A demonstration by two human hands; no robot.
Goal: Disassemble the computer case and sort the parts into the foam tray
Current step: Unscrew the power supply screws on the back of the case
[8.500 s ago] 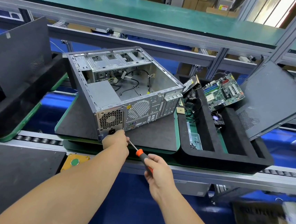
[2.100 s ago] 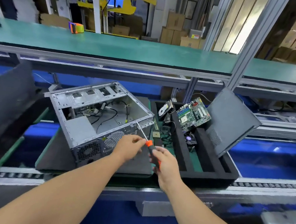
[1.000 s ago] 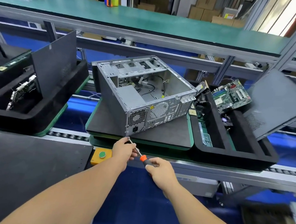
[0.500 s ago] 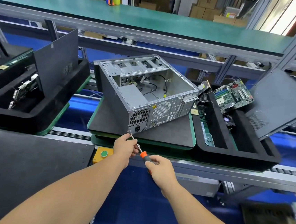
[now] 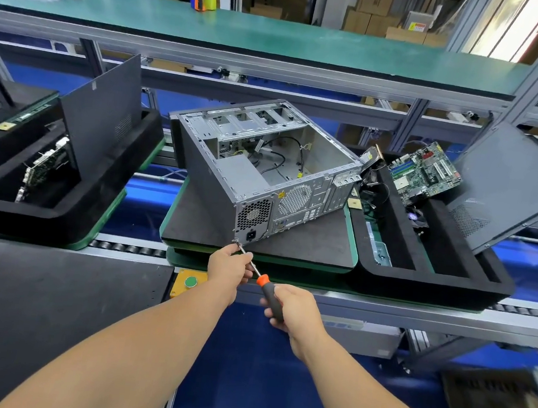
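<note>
Step in hand looks like unscrewing power supply (image 5: 253,217) at rear lower corner of computer case (image 5: 264,170), centre frame on grey pad.

Right hand (image 5: 290,306) wrapped round screwdriver (image 5: 264,287) handle; left hand (image 5: 229,265) pinches shaft near tip, steadying it at corner screw (screw itself too small to tell).

Both forearms reach up from bottom of frame.

Next move probably calls for straight push and steady turns — then screw into foam tray (image 5: 434,285), right of case, motherboard (image 5: 425,173) already leaning in it.

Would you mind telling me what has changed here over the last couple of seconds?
The screwdriver tip moved from the upper rear edge of the computer case down to its lower rear corner, beside the power supply socket. The right hand still grips the handle; the left hand still pinches the shaft. Case and foam tray stayed put.
</note>
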